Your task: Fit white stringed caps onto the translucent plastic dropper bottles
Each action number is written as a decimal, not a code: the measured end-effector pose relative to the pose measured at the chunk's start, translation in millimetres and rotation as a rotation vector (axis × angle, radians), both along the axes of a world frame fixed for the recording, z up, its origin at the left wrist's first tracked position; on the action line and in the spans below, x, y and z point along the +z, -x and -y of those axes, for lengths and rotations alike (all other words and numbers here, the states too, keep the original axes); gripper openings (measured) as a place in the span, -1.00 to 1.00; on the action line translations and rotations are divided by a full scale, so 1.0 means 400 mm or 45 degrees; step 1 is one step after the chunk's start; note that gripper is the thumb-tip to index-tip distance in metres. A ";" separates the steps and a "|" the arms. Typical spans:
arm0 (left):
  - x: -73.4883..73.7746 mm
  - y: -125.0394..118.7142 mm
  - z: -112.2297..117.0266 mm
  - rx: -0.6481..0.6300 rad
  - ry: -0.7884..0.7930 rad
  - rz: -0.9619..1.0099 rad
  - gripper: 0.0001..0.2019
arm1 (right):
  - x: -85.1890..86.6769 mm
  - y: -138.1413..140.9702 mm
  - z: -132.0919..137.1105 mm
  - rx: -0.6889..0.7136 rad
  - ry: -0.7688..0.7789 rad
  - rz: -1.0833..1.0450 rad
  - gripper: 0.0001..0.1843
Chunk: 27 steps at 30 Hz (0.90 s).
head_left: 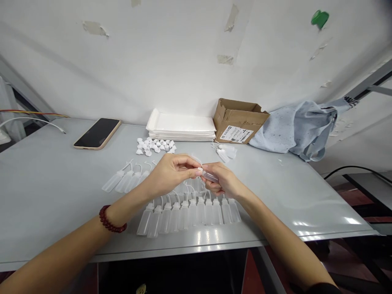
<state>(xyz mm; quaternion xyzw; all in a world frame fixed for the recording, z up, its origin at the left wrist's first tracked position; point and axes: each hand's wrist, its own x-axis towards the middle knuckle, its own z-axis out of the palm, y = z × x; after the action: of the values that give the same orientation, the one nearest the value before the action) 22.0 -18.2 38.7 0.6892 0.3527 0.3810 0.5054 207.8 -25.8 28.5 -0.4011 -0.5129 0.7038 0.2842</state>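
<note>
Above the middle of the table, my right hand [221, 179] is closed around a small translucent squeeze bottle [210, 176], its neck pointing left. The fingertips of my left hand [171, 170] pinch the white cap [200, 169] at the bottle's neck. Below my hands, a row of similar squeeze bottles [183, 216] lies on the table with thin tubes at their tops. More bottles [122, 179] lie to the left, partly hidden by my left hand and forearm. A heap of loose white caps [155, 145] sits beyond my left hand.
At the back stand a stack of white padded envelopes [182, 126] and an open cardboard box [240, 122]. A few bottles [225, 152] lie before the box. A phone [98, 133] rests at left, a light blue cloth bag [290, 130] at right. The table's front edge [183, 251] runs below the bottles.
</note>
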 end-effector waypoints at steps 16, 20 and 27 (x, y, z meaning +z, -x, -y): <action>-0.001 -0.006 0.008 0.031 -0.116 0.048 -0.83 | 0.007 0.002 -0.002 -0.055 0.072 -0.132 -0.65; 0.006 -0.005 0.005 -0.016 0.076 -0.078 -0.79 | 0.006 0.003 0.006 -0.082 -0.130 -0.062 -0.68; 0.003 0.000 0.008 -0.018 -0.051 -0.141 -0.77 | -0.001 0.003 0.003 -0.071 -0.079 -0.047 -0.67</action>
<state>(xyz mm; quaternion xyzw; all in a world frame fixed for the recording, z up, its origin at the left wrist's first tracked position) 21.9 -21.3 39.9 0.7217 0.3675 0.3455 0.4740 206.6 -26.9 28.1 -0.3930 -0.5179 0.6866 0.3255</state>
